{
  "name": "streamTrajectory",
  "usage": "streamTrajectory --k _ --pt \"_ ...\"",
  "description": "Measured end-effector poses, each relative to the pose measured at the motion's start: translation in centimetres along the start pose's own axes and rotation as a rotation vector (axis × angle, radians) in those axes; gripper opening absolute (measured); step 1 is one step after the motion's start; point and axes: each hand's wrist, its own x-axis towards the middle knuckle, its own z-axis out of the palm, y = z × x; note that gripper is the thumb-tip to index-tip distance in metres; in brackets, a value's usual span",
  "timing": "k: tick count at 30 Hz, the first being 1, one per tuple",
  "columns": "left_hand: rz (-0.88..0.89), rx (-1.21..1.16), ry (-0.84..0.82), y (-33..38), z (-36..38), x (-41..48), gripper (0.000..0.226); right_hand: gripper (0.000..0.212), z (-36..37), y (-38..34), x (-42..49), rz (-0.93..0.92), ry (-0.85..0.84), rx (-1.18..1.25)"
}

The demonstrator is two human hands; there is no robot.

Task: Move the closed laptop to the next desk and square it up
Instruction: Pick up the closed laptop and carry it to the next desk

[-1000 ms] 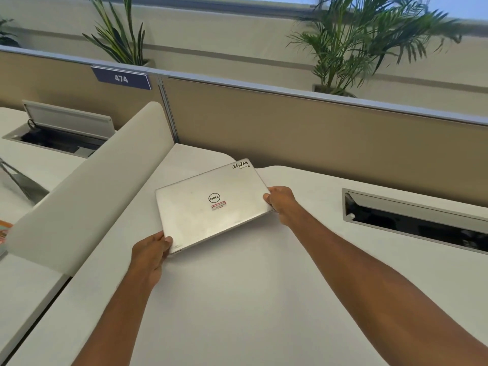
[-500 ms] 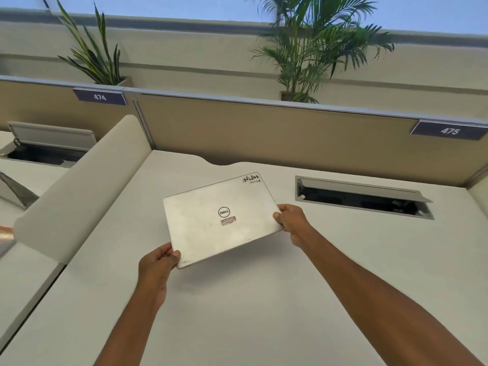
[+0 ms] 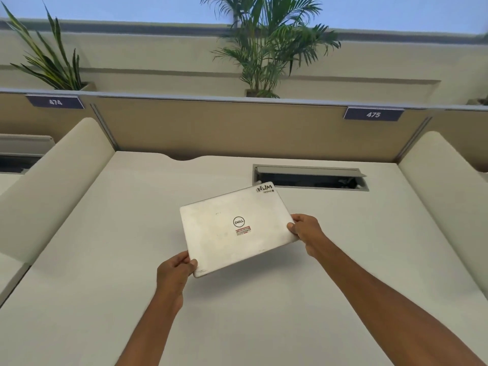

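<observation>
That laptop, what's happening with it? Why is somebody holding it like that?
A person is holding a closed silver laptop with both hands over a white desk. The left hand grips its near left corner and the right hand grips its right edge. This is the desk under the 475 sign. The laptop is turned crooked, with its far right corner near the open cable slot, so it has not been squared up yet.

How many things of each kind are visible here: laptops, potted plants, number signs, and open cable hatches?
Laptops: 1, the closed laptop
Potted plants: 2
Number signs: 2, 474 and 475
Open cable hatches: 2
Total: 7
</observation>
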Motion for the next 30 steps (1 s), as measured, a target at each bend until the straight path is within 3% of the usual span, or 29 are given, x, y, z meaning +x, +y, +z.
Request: streamTrajectory --k 4,14,30 --pt "-0.052 0.035 -0.012 -1.7 3.3 -1.5 0.034 0.031 -4.3 2.5 0.1 0.024 0.034 -0.006" --pt "-0.128 0.108 -0.052 -5.3 9.9 -2.9 0.037 0.026 -11.5 6.5 1.4 0.073 0.105 -0.039" --pt "-0.188 0.164 -0.028 -8.5 14.7 -1.2 0.034 0.025 -14.8 9.8 5.2 0.147 0.164 -0.121"
